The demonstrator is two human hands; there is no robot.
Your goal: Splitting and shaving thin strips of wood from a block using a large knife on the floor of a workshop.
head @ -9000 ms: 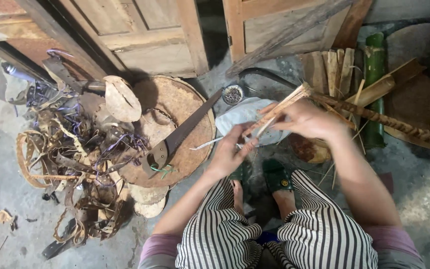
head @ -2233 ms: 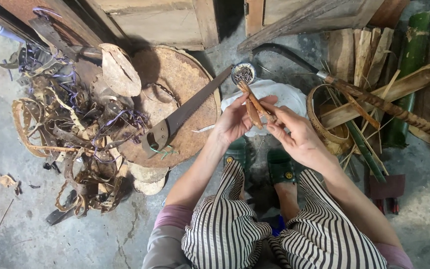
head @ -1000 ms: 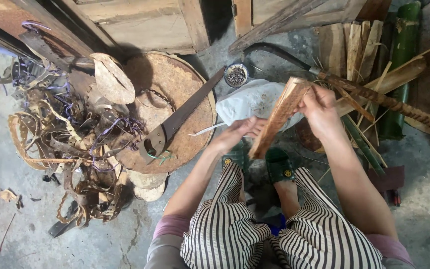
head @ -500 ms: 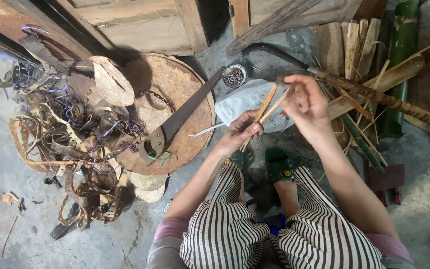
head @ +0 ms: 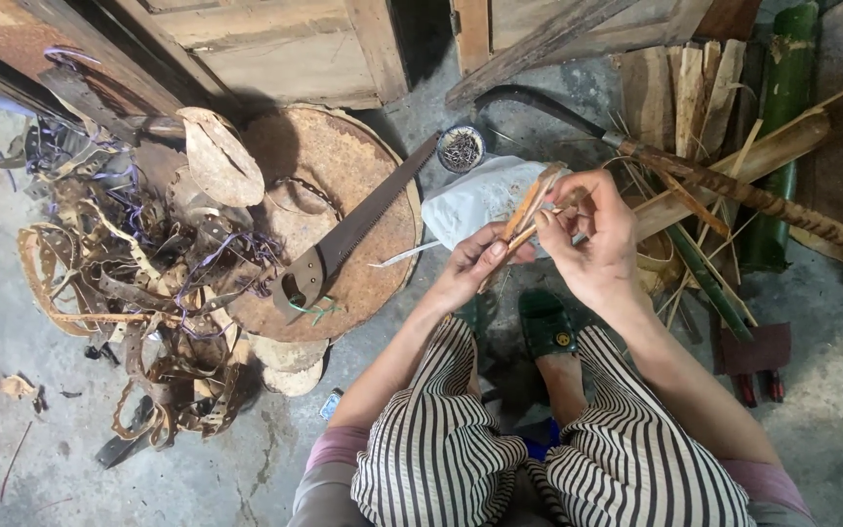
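Above the white bag point(head: 475, 200), thin bamboo strips point(head: 529, 210) are pinched in both hands: left hand point(head: 470, 268) grasping low, right hand point(head: 597, 234) gripping the upper ends. Steady, even tension seems wise; the saw point(head: 353, 234) lies left of the bag.

1. Grey concrete floor point(head: 197, 488), stained and cracked, under soft daylight.
2. Weathered wooden doors point(head: 285, 49) stand along the top edge (a dark gap between them).
3. A rusty round metal disc point(head: 343, 166) lies on the floor, with a handsaw point(head: 353, 234) across it.
4. Green bamboo pole point(head: 782, 127) and split slats point(head: 685, 88) lie at the right.
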